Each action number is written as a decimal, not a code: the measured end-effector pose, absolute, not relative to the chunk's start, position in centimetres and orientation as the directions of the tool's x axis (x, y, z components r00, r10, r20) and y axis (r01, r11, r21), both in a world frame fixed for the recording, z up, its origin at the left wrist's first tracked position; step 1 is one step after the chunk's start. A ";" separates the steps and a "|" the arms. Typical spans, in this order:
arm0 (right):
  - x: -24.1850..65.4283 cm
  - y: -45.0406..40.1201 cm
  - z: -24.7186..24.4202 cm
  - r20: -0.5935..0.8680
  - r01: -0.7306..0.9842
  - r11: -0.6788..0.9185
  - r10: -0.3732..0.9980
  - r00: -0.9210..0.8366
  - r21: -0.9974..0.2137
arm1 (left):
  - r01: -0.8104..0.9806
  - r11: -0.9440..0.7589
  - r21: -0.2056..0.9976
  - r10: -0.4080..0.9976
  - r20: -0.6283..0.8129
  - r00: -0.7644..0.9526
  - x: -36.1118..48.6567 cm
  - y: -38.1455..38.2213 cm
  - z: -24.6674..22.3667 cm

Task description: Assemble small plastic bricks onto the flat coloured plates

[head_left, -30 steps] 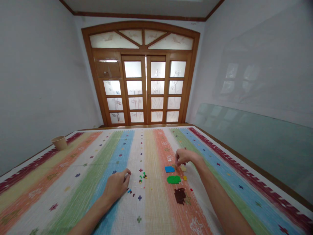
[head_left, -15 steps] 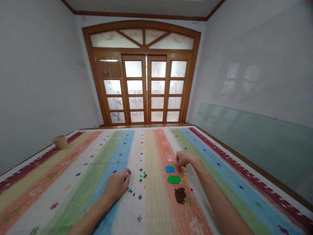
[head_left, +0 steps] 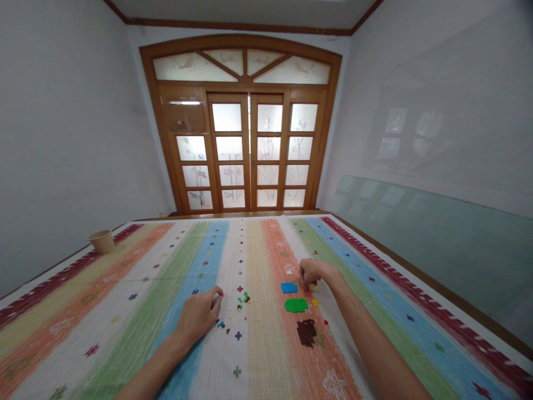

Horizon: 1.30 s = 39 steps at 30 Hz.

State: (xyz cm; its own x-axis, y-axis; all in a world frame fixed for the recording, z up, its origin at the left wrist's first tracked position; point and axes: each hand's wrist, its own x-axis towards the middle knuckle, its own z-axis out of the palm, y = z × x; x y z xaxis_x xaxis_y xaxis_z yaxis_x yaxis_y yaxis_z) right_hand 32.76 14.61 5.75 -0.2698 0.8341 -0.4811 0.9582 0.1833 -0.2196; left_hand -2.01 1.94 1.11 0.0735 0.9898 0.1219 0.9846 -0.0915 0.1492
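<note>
My left hand [head_left: 200, 312] rests on the striped cloth with its fingers curled closed; a small whitish bit shows at the fingertips, too small to name. Right beside it lie a few tiny blue and dark pieces [head_left: 220, 324]. A loose scatter of small green, dark red and yellow pieces [head_left: 245, 299] is to its right. My right hand [head_left: 311, 273] is bent down, fingertips pinched together over pale yellow pieces [head_left: 313, 288]; what they grip is hidden. Near it are a blue group of pieces [head_left: 288, 288], a green group [head_left: 296, 305], a dark brown group [head_left: 307, 333] and yellow pieces [head_left: 315, 303].
A striped tablecloth [head_left: 266, 366] covers the table. A tan paper cup [head_left: 101, 242] stands at the far left edge. A single red piece [head_left: 326, 322] lies right of the brown group, and a white piece [head_left: 289, 272] beyond the blue one. Wooden glazed doors [head_left: 250, 150] are behind.
</note>
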 end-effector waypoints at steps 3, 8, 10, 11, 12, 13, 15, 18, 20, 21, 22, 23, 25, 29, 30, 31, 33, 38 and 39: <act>32.7 14.4 6.1 -0.471 0.953 0.189 0.835 -0.283 -0.238 | 0.984 -0.102 0.149 0.987 0.139 0.081 -2.1 2.0 0.9; 32.5 14.3 6.3 -0.462 0.950 0.195 0.838 -0.290 -0.243 | 0.983 -0.100 0.156 0.988 0.135 0.080 -2.1 1.9 1.0; 32.5 14.2 6.2 -0.467 0.951 0.198 0.835 -0.290 -0.235 | 0.983 -0.098 0.156 0.988 0.133 0.078 -2.0 1.9 1.1; 32.4 14.2 6.2 -0.468 0.952 0.200 0.835 -0.290 -0.232 | 0.983 -0.099 0.155 0.988 0.134 0.078 -2.0 1.9 1.2; 32.4 14.2 6.1 -0.468 0.952 0.202 0.835 -0.290 -0.228 | 0.983 -0.102 0.154 0.987 0.137 0.081 -2.0 1.9 1.2; 32.4 14.2 6.0 -0.468 0.953 0.204 0.835 -0.289 -0.224 | 0.983 -0.104 0.153 0.987 0.139 0.083 -2.0 1.9 1.2; 32.4 14.3 5.9 -0.471 0.954 0.205 0.835 -0.286 -0.217 | 0.983 -0.106 0.151 0.986 0.141 0.085 -2.0 1.8 1.1; 32.5 14.3 5.8 -0.475 0.958 0.200 0.835 -0.276 -0.206 | 0.983 -0.101 0.151 0.986 0.144 0.079 -2.0 1.9 1.1; 32.5 14.4 5.7 -0.475 0.961 0.196 0.838 -0.269 -0.198 | 0.983 -0.099 0.154 0.987 0.145 0.077 -2.0 1.9 1.0; 32.5 14.4 5.6 -0.473 0.962 0.193 0.840 -0.265 -0.194 | 0.983 -0.099 0.154 0.987 0.144 0.077 -2.0 1.9 1.0; 32.6 14.5 5.5 -0.472 0.963 0.191 0.842 -0.261 -0.191 | 0.983 -0.099 0.154 0.987 0.143 0.077 -2.0 1.9 1.0; 32.6 14.5 5.5 -0.471 0.964 0.188 0.844 -0.256 -0.188 | 0.983 -0.098 0.153 0.987 0.140 0.076 -2.0 1.9 1.0; 32.7 14.7 5.4 -0.472 0.967 0.180 0.847 -0.246 -0.182 | 0.984 -0.093 0.151 0.988 0.137 0.072 -2.0 1.9 1.0; 32.9 14.8 5.3 -0.475 0.969 0.171 0.847 -0.237 -0.179 | 0.984 -0.100 0.145 0.987 0.142 0.080 -2.0 1.9 1.1; 32.9 14.8 5.3 -0.475 0.969 0.171 0.847 -0.238 -0.180 | 0.984 -0.104 0.143 0.986 0.147 0.083 -2.0 1.9 1.0; 32.9 14.8 5.3 -0.475 0.968 0.172 0.847 -0.239 -0.182 | 0.984 -0.109 0.141 0.984 0.153 0.087 -2.0 1.9 1.0; 33.0 14.8 5.4 -0.476 0.968 0.173 0.846 -0.242 -0.183 | 0.984 -0.114 0.138 0.983 0.162 0.091 -2.1 1.9 0.9; 33.0 14.7 5.6 -0.476 0.966 0.176 0.845 -0.246 -0.188 | 0.984 -0.114 0.137 0.981 0.172 0.090 -2.2 2.0 0.7; 33.0 14.7 5.6 -0.473 0.966 0.176 0.846 -0.247 -0.189 | 0.984 -0.115 0.134 0.981 0.173 0.091 -2.2 2.0 0.7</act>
State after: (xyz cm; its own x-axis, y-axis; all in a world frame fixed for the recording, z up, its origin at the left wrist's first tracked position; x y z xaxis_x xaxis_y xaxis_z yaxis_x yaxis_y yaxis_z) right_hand 33.03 14.66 5.60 -0.2470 0.8458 -0.4728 0.9660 0.1764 -0.1891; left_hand -2.17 2.02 0.66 0.0911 0.9807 0.1728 0.9842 -0.1151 0.1344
